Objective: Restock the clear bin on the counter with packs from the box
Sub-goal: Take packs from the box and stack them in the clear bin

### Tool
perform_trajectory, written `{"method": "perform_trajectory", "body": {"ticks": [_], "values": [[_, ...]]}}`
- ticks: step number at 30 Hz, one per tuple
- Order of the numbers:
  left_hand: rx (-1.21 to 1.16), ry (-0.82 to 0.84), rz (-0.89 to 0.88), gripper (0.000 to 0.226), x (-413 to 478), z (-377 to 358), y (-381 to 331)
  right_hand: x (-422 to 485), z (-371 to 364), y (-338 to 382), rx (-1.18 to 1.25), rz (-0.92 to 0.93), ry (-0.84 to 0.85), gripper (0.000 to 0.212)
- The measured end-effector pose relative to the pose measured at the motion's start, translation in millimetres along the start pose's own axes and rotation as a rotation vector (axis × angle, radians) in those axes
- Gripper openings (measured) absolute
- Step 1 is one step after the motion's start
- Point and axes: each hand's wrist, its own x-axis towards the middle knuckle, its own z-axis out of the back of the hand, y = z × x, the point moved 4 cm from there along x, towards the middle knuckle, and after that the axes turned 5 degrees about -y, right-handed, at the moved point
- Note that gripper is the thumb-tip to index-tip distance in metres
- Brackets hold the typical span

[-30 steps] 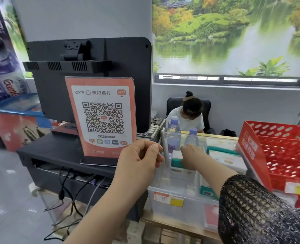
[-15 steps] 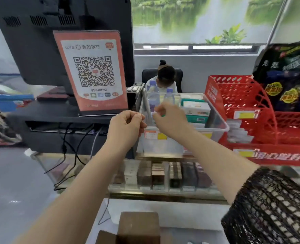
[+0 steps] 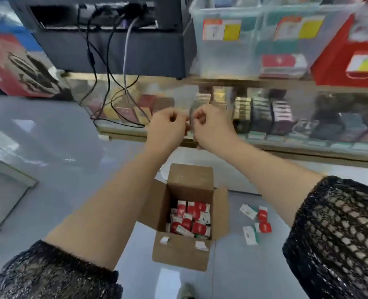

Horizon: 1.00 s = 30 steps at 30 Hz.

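Note:
The open cardboard box (image 3: 179,253) stands on the floor below my arms, with several red-and-white packs (image 3: 190,219) inside. The clear bin (image 3: 228,52) sits on the counter at the top, with price labels on its front wall and a red pack showing through it. My left hand (image 3: 166,128) and my right hand (image 3: 213,128) are raised side by side in front of the counter. Their curled fingers pinch a thin clear piece of plastic (image 3: 191,117) between them. It is blurred, so I cannot tell what it is.
A few loose packs (image 3: 256,223) lie on the floor right of the box. The glass display counter (image 3: 286,147) holds rows of packs. A red basket (image 3: 338,61) stands right of the bin. A black stand with hanging cables (image 3: 109,61) is on the left.
My view has tilted down from the counter top to the floor and the box. Both hands have come away from the bin and lowered, still pinched together.

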Motion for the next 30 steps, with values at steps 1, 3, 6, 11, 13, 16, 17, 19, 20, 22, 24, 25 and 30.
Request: {"method": "perform_trajectory", "body": {"ticks": [1, 3, 6, 11, 13, 16, 17, 19, 20, 22, 24, 25, 30], "values": [[0.004, 0.003, 0.027, 0.022, -5.3, -9.7, 23.8, -10.5, -14.0, -22.0, -0.027, -0.043, 0.047, 0.006], [0.023, 0.026, 0.094, 0.022, -16.2, -30.8, 73.5, -29.5, -41.5, -70.9, -0.097, -0.112, 0.122, 0.005], [0.086, 0.064, 0.165, 0.021, -29.6, -61.2, 150.7, -57.0, -79.6, -142.0, -0.093, -0.224, 0.186, 0.005], [0.254, 0.138, 0.220, 0.027, -36.3, -98.6, 267.4, -84.8, -144.9, -241.1, -0.064, -0.389, 0.266, 0.008], [0.307, 0.161, 0.246, 0.022, -33.0, -112.0, 308.3, -86.2, -167.3, -275.8, -0.057, -0.436, 0.260, 0.012], [0.344, 0.203, 0.288, 0.018, -26.6, -132.8, 362.6, -87.4, -196.2, -320.1, -0.056, -0.514, 0.267, 0.015], [0.373, 0.221, 0.298, 0.018, -25.1, -139.3, 379.2, -88.4, -206.1, -332.5, -0.062, -0.535, 0.281, 0.016], [0.449, 0.271, 0.302, 0.020, -22.5, -152.5, 410.9, -89.4, -227.2, -356.2, -0.079, -0.574, 0.307, 0.014], [0.492, 0.300, 0.297, 0.021, -21.4, -159.5, 425.9, -90.5, -238.5, -366.9, -0.074, -0.593, 0.312, 0.012], [0.574, 0.357, 0.288, 0.022, -19.4, -174.0, 454.7, -92.7, -261.2, -387.1, -0.056, -0.615, 0.322, 0.011], [0.670, 0.431, 0.276, 0.022, -17.4, -189.5, 482.7, -95.4, -282.3, -405.7, -0.063, -0.642, 0.355, 0.015], [0.730, 0.482, 0.274, 0.023, -17.2, -197.2, 497.1, -98.1, -291.8, -414.1, -0.067, -0.661, 0.378, 0.016], [0.944, 0.769, 0.296, 0.028, -19.2, -230.6, 564.9, -109.7, -324.1, -455.8, -0.100, -0.752, 0.455, 0.026]]}}
